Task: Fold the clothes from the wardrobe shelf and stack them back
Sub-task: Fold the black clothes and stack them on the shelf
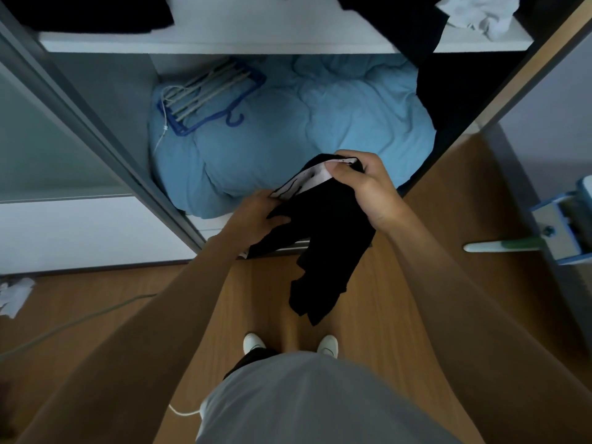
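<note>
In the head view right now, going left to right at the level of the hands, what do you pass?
White wardrobe panel → left hand → black garment held by both hands → right hand → blue-framed object by the right edge.

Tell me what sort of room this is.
Probably a bedroom at home, in front of an open wardrobe: a white shelf with dark clothes, a blue duvet stuffed below with a clothes hanger on it, and wood flooring.
</note>
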`<state>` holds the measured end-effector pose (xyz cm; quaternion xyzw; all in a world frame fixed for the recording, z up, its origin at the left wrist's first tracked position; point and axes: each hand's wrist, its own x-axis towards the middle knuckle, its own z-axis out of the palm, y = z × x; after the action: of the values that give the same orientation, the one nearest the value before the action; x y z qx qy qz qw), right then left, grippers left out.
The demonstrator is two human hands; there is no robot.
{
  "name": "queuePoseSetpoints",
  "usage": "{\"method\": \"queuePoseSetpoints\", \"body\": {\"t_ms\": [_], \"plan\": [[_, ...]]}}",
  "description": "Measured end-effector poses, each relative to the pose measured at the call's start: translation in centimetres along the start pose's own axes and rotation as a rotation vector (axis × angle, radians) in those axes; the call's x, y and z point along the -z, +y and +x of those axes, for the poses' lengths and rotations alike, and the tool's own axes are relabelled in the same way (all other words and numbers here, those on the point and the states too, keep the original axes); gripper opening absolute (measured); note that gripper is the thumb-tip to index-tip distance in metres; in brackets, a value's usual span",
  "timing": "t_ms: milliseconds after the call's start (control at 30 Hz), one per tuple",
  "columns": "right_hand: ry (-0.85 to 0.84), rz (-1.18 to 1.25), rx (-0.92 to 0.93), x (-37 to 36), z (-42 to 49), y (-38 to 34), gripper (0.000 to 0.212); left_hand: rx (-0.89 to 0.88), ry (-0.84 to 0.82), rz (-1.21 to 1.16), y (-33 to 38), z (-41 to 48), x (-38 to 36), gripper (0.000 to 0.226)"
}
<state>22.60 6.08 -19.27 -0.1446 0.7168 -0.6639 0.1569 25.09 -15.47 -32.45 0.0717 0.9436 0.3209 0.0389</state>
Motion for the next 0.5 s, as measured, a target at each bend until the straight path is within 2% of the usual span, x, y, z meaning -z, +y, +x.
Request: {"method": "queuePoseSetpoints", "body": {"t_ms": [100,200,333,500], "plan": [[0.188,0.020,-0.038,1.5,0.0,0.7,0.019,-0.049,0.150,0.008,0.2,-0.4,1.1,0.019],[0.290,0.040,-0.108,3.1,-0.3,2.2,0.017,-0.105,0.209,-0.020,1.5,-0.4,3.2,0.022],[0.264,0.053,-0.173,3.1,-0.6,3.1,0.014,-0.233,0.066,-0.043,3.9,0.3,4.6,0.029],[0.141,0.087,-0.170,2.3,-0.5,2.7,0.020,-0.284,-0.020,-0.044,5.4,1.3,5.0,0.021]]}}
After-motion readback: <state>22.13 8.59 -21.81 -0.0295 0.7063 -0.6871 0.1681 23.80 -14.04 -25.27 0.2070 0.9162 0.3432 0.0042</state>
